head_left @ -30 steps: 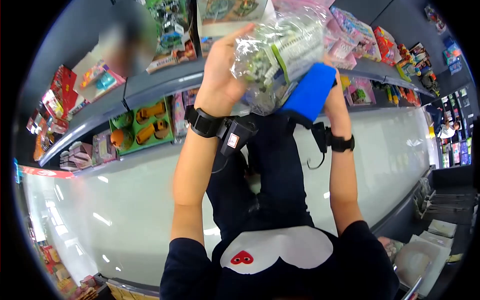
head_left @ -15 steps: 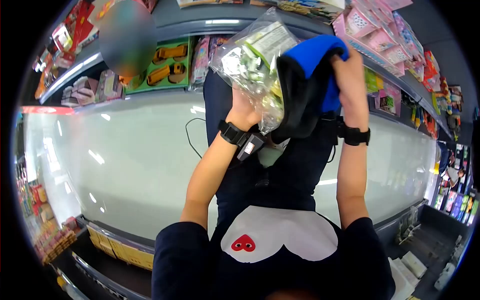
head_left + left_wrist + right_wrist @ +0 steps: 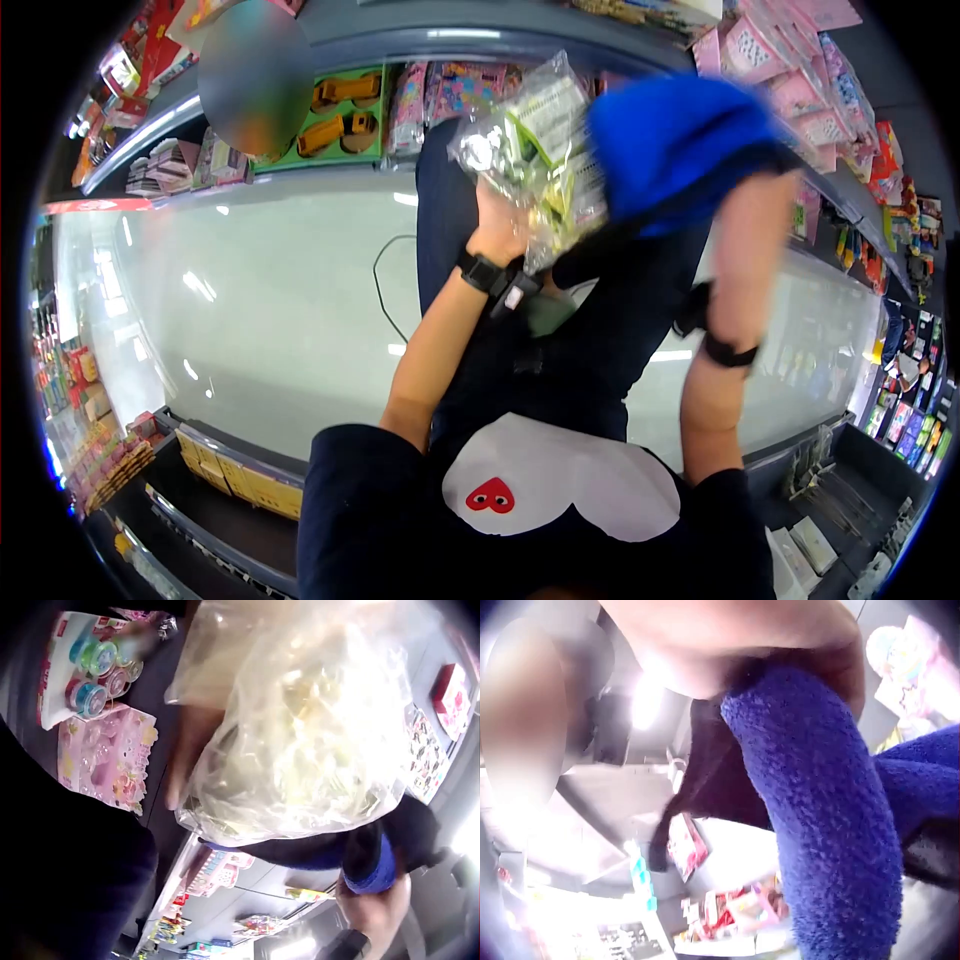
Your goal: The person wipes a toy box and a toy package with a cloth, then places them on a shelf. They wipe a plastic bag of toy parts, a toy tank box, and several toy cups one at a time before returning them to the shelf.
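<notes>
My left hand holds a clear plastic bag with green and white things inside, its fingers partly hidden behind the bag. The same bag fills the middle of the left wrist view. My right hand grips a blue cloth with black edging, spread out to the right of the bag. In the right wrist view the fuzzy blue cloth hangs in a fold from the curled right hand.
Ahead runs a shelf edge, with yellow toy vehicles in a green tray below it and pink packages at the right. Pale floor lies around my legs. Another person is at the far right.
Both hands have come down from the upper shelf. The bag is lower and more upright, and the blue cloth, earlier folded narrow, is spread wider as the right hand moved outward.
</notes>
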The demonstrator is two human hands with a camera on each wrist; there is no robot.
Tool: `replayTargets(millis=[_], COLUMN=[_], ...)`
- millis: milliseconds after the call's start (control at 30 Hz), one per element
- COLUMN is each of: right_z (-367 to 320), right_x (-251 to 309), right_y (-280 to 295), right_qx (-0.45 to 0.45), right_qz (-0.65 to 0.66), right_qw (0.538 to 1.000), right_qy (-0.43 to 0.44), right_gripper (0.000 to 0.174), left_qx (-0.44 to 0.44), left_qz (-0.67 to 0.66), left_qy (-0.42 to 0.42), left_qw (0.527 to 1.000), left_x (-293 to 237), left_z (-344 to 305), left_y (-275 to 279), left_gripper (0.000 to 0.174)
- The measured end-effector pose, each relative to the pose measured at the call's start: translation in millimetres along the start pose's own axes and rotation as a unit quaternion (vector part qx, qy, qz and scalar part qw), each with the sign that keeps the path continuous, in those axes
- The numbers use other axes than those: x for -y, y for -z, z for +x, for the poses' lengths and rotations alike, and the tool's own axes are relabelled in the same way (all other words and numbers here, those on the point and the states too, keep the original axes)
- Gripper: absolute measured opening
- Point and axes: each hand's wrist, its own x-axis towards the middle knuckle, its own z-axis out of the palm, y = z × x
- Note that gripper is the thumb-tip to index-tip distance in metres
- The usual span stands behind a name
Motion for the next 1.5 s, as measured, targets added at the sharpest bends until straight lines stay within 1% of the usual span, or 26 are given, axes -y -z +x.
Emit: replayTargets(millis=[33,67,100,133,300,533,600,633,733,800,833,867,900,933,1000,1067,1100,1133,1200,1267,1300,1333,1400,1433,1467,1500], right_z=[-17,-34,-48,-67,-83,-57,-55,-55,-49,-39,-34,-29,-27,-30,-44,-59,-68,-76,-92,-111,-117,-122,-130,-135,-133,-132], right_x=[0,0,-11,-16,-38,-52,-54,-54,-61,-89,-90,-88,-87,-93,-107,-111,-117,-121,-123,-123,-121,-117,-125,-139,-141,-144], right_y=[-16,-33,-46,-66,-100,-105,-105,-105,-97,-88,-82,-76,-70,-69,-70,-66,-68,-69,-70,-72,-72,-71,-76,-82,-85,-81], right_qx=[0.085,0.165,0.210,0.218,0.202,0.181,0.167,0.161,0.175,0.171,0.173,0.172,0.181,0.178,0.174,0.184,0.176,0.166,0.178,0.181,0.198,0.206,0.174,0.143,0.115,0.083], right_qz=[-0.046,-0.084,-0.169,-0.276,-0.286,-0.306,-0.286,-0.275,-0.205,-0.116,-0.008,0.100,0.084,0.082,0.077,0.058,0.039,0.019,0.021,0.042,0.051,0.056,0.097,0.181,0.257,0.293], right_qw=[0.995,0.981,0.952,0.931,0.934,0.931,0.940,0.945,0.963,0.977,0.980,0.968,0.961,0.966,0.975,0.977,0.982,0.986,0.983,0.979,0.977,0.974,0.976,0.966,0.942,0.930], right_qy=[0.027,0.059,0.146,0.098,0.069,0.086,0.080,0.077,-0.007,-0.049,-0.103,-0.154,-0.194,-0.167,-0.113,-0.086,-0.055,-0.023,-0.039,-0.079,-0.065,-0.071,-0.084,-0.118,-0.181,-0.206], right_gripper=[0.034,0.037,0.047,0.060,0.080,0.083,0.084,0.085,0.093,0.084,0.081,0.078,0.075,0.076,0.078,0.085,0.087,0.089,0.094,0.101,0.109,0.113,0.113,0.110,0.089,0.076], left_qx=[-0.241,-0.208,-0.177,-0.147,-0.211,-0.224,-0.210,-0.214,-0.291,-0.217,-0.177,-0.212,-0.248,-0.283,-0.271,-0.306,-0.320,-0.345,-0.389,-0.336,-0.304,-0.346,-0.381,-0.325,-0.258,-0.207], left_qz=[0.253,0.216,0.179,0.144,0.262,0.375,0.386,0.294,0.231,0.344,0.399,0.399,0.397,0.394,0.330,0.390,0.397,0.387,0.395,0.404,0.432,0.366,0.409,0.492,0.502,0.551], left_qy=[-0.085,-0.056,-0.023,0.011,-0.034,-0.067,-0.073,-0.065,-0.086,-0.027,-0.004,0.005,0.015,0.024,0.040,0.000,-0.002,-0.025,-0.037,-0.041,-0.028,-0.022,0.028,0.041,0.030,0.020], left_qw=[0.933,0.952,0.968,0.978,0.941,0.897,0.895,0.929,0.925,0.913,0.900,0.892,0.884,0.874,0.904,0.868,0.860,0.855,0.832,0.850,0.849,0.864,0.829,0.806,0.825,0.808], left_x=[7,7,6,5,-3,-8,-4,-5,-6,-12,-15,-9,-3,4,0,12,14,19,24,21,22,20,18,21,24,25], left_z=[-1,-5,-8,-11,-14,-16,-13,-13,-17,-34,-43,-39,-35,-30,-34,-29,-25,-19,-12,-18,-21,-16,-10,-12,-11,-9], left_y=[-5,-13,-20,-28,-20,-5,-8,-10,-1,33,50,36,22,7,24,10,1,-8,-22,-18,-23,-27,-16,-13,-9,-6], left_gripper=[0.062,0.064,0.067,0.070,0.064,0.058,0.056,0.055,0.047,0.047,0.047,0.049,0.050,0.052,0.059,0.065,0.065,0.050,0.053,0.052,0.052,0.052,0.054,0.057,0.061,0.067])
